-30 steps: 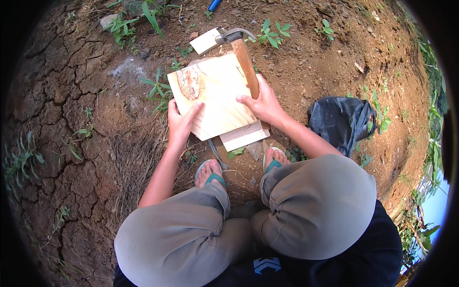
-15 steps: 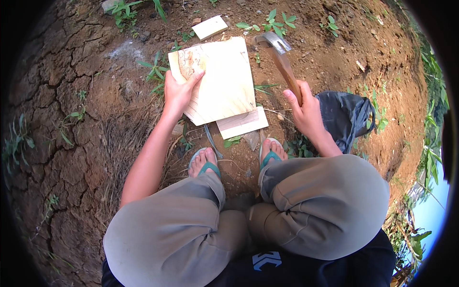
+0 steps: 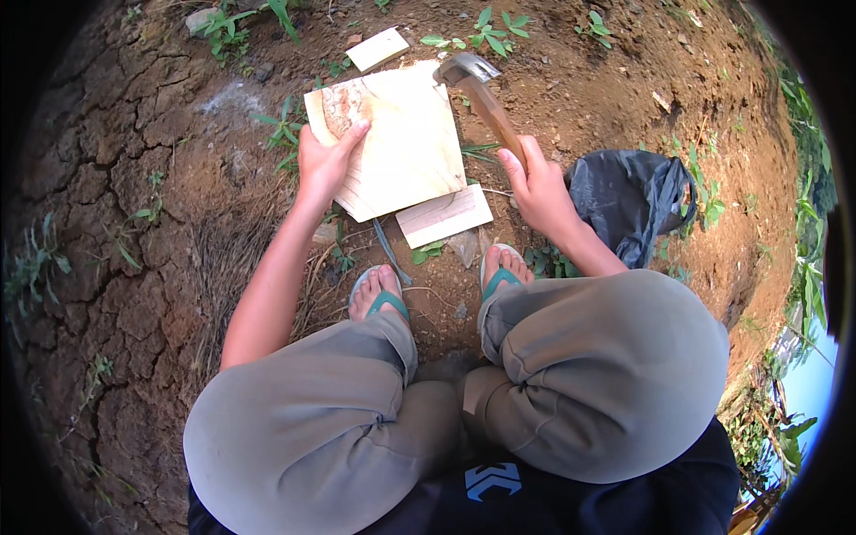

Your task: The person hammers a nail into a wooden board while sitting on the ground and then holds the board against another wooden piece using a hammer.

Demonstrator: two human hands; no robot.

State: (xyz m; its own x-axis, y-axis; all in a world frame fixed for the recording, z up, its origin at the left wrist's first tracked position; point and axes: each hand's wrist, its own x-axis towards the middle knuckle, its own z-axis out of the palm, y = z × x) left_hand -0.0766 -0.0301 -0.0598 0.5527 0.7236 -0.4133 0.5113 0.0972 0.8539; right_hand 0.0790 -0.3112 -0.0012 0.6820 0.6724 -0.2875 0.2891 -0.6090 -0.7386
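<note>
My left hand (image 3: 325, 165) grips the left edge of a square, pale wooden board (image 3: 401, 143), thumb lying on its top face and fingers hidden beneath. Brown bark-like marking shows at the board's upper left. In my right hand (image 3: 540, 189) is a claw hammer (image 3: 495, 116), held by its wooden handle. Its metal head is raised near the board's upper right corner. A smaller wood block (image 3: 446, 216) lies partly under the board's near edge. Just beyond the far edge lies another small wood piece (image 3: 378, 49).
A black plastic bag (image 3: 629, 196) lies on the soil to the right of my right hand. My sandalled feet (image 3: 379, 292) are close to the near block. Cracked dry earth (image 3: 107, 232) spreads to the left, and small green plants (image 3: 486, 34) grow beyond the boards.
The hammer and my right hand have shifted left and slightly up, bringing the head closer to the board's far corner. The whole view has also shifted a little; my left hand keeps its grip.
</note>
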